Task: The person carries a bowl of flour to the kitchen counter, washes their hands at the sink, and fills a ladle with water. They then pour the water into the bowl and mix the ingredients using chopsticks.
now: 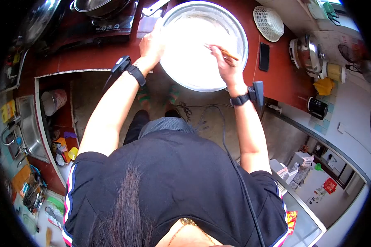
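Observation:
A large round metal basin [244,41] stands at the front edge of the red counter, its inside washed out by bright white, so what it holds is hard to make out. On the basin's left rim, my left hand [152,46] is closed round the edge. Over the right part of the basin, my right hand [226,64] is closed on thin wooden chopsticks [228,54], which point left over the white contents.
An induction cooker [107,29] with a pot [95,7] is at the upper left. Right of the basin lie a white woven basket [268,23] and a black phone [264,57]. Farther right are a glass-lidded pot [309,54] and a dark mug [317,108]. A cable hangs below the counter.

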`<state>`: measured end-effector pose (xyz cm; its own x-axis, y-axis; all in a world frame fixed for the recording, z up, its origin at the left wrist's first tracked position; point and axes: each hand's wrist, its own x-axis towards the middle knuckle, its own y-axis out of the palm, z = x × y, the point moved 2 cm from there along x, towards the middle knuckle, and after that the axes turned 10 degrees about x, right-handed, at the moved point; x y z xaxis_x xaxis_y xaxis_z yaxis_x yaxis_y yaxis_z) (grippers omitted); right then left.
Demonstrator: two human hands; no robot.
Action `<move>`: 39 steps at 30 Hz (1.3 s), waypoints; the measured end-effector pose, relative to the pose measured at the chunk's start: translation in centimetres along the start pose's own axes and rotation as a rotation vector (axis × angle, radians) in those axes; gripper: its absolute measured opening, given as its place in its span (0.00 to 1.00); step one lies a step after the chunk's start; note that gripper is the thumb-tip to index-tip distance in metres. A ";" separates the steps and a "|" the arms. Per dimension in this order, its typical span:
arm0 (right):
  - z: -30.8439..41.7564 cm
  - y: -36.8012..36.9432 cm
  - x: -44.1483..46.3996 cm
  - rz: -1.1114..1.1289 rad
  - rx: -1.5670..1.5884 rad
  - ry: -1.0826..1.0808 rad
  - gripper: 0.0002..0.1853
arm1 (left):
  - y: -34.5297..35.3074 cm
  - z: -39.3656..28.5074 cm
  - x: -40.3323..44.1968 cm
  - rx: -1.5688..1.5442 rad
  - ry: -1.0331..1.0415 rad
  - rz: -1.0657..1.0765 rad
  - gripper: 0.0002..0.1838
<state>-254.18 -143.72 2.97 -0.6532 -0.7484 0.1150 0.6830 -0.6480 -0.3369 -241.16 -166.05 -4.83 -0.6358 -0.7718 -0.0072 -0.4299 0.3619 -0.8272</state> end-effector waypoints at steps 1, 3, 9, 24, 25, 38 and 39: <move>0.3 -1.0 -0.3 -0.035 0.040 0.019 0.10 | 0.2 0.1 0.4 -0.002 0.026 -0.003 0.22; 1.4 -2.8 0.1 -0.094 0.027 0.071 0.10 | 0.0 -0.4 2.1 0.020 0.104 -0.004 0.21; -0.5 -3.0 4.5 -0.183 0.017 -0.050 0.09 | 1.2 -0.8 4.2 -0.124 0.117 -0.013 0.24; -1.9 1.6 9.7 0.105 0.003 -0.238 0.10 | 0.2 -1.3 1.4 -0.139 -0.071 0.037 0.23; -3.7 0.1 11.0 0.075 0.048 -0.207 0.09 | 0.2 -1.3 1.3 -0.134 -0.078 0.038 0.23; -3.9 -3.2 10.4 -0.157 0.103 -0.130 0.09 | 1.1 -0.7 1.4 -0.123 -0.018 -0.041 0.24; -3.7 -1.7 10.6 -0.123 0.149 -0.144 0.09 | 1.1 -0.7 1.4 -0.133 -0.035 -0.025 0.24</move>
<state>-263.47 -149.99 1.29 -0.6882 -0.6683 0.2823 0.6490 -0.7411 -0.1720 -242.92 -166.37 -5.37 -0.6023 -0.7982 -0.0093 -0.5280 0.4070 -0.7454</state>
